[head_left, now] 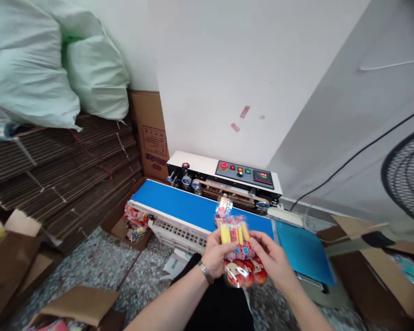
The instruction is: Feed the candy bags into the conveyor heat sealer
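Both my hands hold one clear plastic packet (237, 239) with yellow sticks and red cartoon print inside. My left hand (215, 253) grips its left side, fingers curled round it; a watch sits on that wrist. My right hand (272, 259) pinches the right side. The packet's top end points toward the sealing machine (227, 177), just above the blue conveyor belt (186, 207). The machine has a red button, small lights and a red display on its dark panel.
A cardboard box with sealed packets (135, 220) lies at the belt's left end. Flattened cardboard stacks (62, 170) and pale sacks (37, 69) fill the left. Open boxes (393, 271) stand at the right, a fan (409, 174) and a black cable (348, 161) behind them.
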Action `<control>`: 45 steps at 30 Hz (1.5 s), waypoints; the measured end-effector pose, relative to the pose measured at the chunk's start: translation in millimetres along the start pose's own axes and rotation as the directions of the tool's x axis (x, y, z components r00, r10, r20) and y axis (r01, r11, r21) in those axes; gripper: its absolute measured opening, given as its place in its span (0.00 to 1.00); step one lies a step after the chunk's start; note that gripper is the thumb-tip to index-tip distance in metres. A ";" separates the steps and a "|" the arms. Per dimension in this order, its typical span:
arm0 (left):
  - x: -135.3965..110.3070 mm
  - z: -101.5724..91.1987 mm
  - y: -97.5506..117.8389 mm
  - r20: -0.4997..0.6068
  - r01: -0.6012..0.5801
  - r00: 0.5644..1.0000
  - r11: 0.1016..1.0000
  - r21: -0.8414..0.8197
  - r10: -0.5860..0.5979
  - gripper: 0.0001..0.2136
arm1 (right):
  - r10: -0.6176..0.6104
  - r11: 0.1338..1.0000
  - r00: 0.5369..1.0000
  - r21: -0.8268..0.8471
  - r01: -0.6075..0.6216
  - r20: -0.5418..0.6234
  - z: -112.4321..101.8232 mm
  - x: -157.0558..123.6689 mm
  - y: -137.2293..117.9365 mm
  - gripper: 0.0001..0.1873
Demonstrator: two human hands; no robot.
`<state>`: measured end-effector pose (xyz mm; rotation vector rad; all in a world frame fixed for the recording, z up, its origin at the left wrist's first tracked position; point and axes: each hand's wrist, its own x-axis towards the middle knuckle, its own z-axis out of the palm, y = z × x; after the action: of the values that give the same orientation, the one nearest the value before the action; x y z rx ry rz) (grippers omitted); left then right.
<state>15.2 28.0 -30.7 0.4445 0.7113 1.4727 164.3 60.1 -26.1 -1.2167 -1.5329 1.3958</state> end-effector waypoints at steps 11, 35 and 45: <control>1.8 -5.8 0.7 -0.037 0.023 0.999 0.994 0.110 -0.019 0.17 | -0.086 0.996 0.956 -0.011 0.087 -0.281 2.1 1.1 -2.8 0.17; -1.0 0.5 -15.0 -0.077 -0.063 0.994 0.988 0.144 0.074 0.17 | -0.063 0.963 0.898 0.209 0.169 -0.435 25.2 -0.4 7.6 0.11; 2.3 -8.7 -2.3 -0.172 -0.012 0.984 0.987 0.159 0.040 0.19 | -0.023 0.951 0.836 0.247 0.188 -0.548 -24.3 18.4 5.2 0.15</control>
<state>10.9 28.8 -38.9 0.4496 0.9695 1.4984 182.7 84.9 -29.0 -1.1853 -0.9443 1.0345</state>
